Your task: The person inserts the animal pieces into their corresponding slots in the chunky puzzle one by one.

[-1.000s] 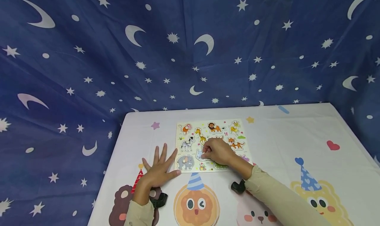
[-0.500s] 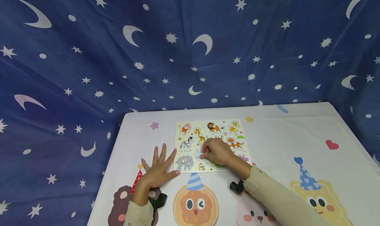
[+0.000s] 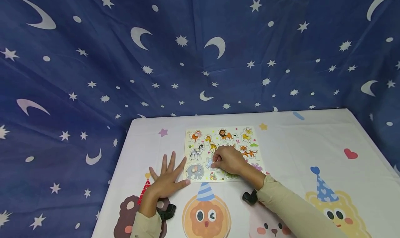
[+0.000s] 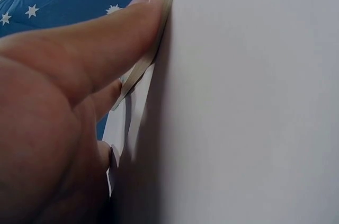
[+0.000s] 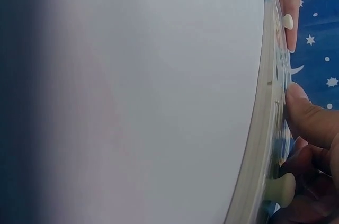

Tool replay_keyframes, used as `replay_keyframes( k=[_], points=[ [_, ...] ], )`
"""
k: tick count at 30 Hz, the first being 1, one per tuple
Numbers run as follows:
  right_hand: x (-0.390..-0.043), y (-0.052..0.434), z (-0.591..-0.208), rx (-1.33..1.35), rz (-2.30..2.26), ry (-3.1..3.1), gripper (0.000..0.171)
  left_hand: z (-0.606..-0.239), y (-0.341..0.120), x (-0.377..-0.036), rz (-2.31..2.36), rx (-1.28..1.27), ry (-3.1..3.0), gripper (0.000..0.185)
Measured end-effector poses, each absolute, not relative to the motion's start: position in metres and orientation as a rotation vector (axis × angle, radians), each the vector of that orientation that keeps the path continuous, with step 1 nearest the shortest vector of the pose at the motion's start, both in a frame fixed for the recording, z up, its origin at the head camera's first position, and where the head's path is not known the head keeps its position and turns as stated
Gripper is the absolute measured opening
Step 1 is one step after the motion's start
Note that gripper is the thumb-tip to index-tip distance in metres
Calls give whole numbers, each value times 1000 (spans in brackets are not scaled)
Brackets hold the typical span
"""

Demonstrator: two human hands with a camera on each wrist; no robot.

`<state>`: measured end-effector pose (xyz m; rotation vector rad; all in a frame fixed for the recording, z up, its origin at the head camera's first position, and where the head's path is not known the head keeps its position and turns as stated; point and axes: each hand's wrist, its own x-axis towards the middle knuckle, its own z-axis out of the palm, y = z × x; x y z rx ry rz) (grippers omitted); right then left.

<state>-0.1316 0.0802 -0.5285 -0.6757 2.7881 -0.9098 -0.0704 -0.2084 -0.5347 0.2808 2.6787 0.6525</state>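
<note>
We judge the small animal piece (image 3: pixel 210 163) pinched at its peg by our right hand (image 3: pixel 229 160) to be light, stiff wood, best lifted by that knob; it sits low in the middle of the puzzle board (image 3: pixel 223 153), its heading hidden by our fingers. The board lies flat, long axis left-to-right, while our left hand (image 3: pixel 165 179) rests spread and flat against its left edge.
</note>
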Motion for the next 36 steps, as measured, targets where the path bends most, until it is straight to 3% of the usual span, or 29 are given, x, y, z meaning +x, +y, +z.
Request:
replay_keyframes(
  k=[17,27,36],
  points=[
    [-134,89,-528,-654,-992,2708,22,-537,-208,-70,650,278,2681,87],
    [-127,155,-517,-485,-1289,2717,17,-538,-205,-72,668,272,2689,87],
    [-115,226,-506,-285,-1191,2971,19,-537,-207,-73,742,294,2652,87]
  ],
)
